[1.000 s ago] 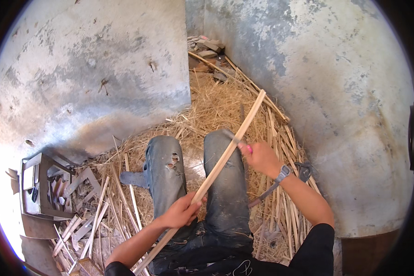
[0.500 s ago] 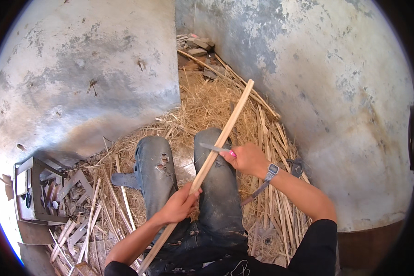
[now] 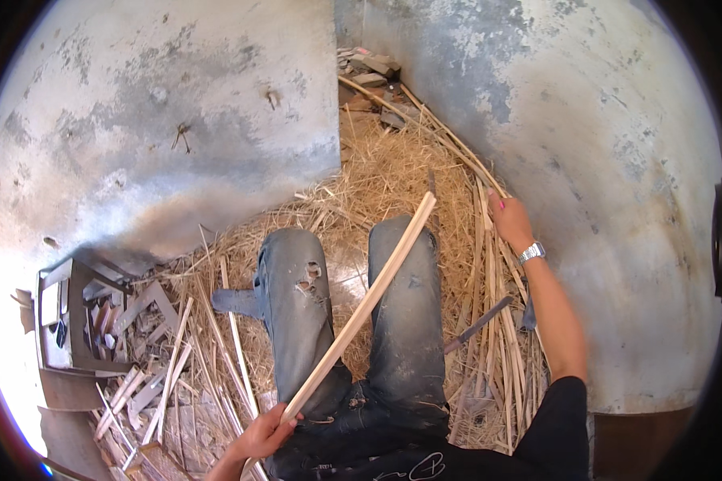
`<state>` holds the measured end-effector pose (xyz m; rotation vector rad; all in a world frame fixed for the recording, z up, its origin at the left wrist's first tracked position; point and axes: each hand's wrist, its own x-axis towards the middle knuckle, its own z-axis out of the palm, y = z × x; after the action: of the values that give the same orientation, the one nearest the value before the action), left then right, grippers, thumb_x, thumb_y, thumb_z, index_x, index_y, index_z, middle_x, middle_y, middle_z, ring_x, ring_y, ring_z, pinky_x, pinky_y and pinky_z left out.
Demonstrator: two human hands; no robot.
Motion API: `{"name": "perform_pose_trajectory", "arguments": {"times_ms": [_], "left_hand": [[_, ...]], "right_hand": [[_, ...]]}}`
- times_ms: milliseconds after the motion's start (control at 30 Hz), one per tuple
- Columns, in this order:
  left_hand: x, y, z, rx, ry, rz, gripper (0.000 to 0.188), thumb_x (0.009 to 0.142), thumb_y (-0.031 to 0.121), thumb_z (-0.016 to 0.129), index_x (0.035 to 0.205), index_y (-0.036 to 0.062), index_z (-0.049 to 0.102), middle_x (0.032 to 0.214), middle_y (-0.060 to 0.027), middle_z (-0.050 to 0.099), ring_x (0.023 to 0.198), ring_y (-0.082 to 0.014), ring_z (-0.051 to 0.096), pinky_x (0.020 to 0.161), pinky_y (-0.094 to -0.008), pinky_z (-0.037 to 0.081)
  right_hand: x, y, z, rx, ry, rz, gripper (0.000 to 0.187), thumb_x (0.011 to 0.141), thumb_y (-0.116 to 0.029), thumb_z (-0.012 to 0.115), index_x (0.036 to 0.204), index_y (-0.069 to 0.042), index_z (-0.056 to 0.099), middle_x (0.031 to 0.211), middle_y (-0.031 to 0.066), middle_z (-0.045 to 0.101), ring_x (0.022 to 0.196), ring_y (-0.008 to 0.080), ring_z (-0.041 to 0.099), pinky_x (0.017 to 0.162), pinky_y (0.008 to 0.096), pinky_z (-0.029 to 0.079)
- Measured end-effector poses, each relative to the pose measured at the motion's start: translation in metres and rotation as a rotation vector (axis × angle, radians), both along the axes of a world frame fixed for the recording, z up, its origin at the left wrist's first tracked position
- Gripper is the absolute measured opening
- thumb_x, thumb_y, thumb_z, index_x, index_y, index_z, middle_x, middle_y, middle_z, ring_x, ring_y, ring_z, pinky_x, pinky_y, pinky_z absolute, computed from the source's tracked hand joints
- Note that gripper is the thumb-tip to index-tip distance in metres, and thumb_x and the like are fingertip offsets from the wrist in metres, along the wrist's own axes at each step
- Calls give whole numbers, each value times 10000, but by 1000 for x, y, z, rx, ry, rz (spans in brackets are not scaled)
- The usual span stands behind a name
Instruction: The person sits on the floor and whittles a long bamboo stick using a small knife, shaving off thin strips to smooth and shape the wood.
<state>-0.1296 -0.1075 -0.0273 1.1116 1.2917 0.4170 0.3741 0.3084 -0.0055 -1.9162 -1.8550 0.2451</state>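
Over worn jeans (image 3: 290,313), a long pale wooden strip (image 3: 361,309) slants from near left to far right. The left hand (image 3: 266,435), now nearer the body, grips its near part. The right hand (image 3: 513,223), fingers curled round a pink knife handle (image 3: 502,205), has swung far right, pausing the blade's work.

Stained grey walls (image 3: 586,192), littered floor (image 3: 385,164)

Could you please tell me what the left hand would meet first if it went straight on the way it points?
The left hand would most likely meet the left jeans leg, though depth is unclear and it might pass above.
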Motion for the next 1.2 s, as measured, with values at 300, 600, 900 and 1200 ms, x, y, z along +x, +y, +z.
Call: {"name": "perform_pose_trajectory", "arguments": {"times_ms": [300, 600, 900, 1200], "left_hand": [[48, 75, 23, 117, 84, -16, 345, 1106, 268, 505, 1369, 56, 574, 718, -20, 545, 618, -122, 553, 594, -324, 449], [91, 102, 18, -66, -485, 14, 356, 1137, 233, 426, 1443, 55, 462, 759, 11, 510, 537, -52, 415, 496, -216, 353], [105, 97, 27, -29, -431, -11, 343, 1142, 234, 418, 1432, 61, 477, 752, 17, 505, 538, -43, 423, 487, -212, 344], [112, 105, 11, -169, -647, 90, 361, 1150, 315, 381, 1397, 66, 465, 716, 16, 409, 499, -71, 346, 458, -235, 295]], "right_hand": [[-62, -57, 20, 105, 226, 172, 650, 1019, -543, 584, 665, 2, 592, 516, 67, 411, 497, 189, 373, 505, 403, 323], [-130, -156, 43, -216, 567, 435, 378, 939, -414, 765, 946, -36, 772, 575, -18, 512, 552, 78, 455, 521, 297, 380], [-140, -175, 38, 134, 471, 481, 356, 961, -302, 760, 741, -33, 683, 522, 38, 498, 472, 132, 432, 466, 348, 350], [-117, -175, 42, 79, 175, 502, 492, 1000, -433, 665, 721, -31, 615, 502, 102, 499, 416, 252, 493, 437, 397, 381]]}}
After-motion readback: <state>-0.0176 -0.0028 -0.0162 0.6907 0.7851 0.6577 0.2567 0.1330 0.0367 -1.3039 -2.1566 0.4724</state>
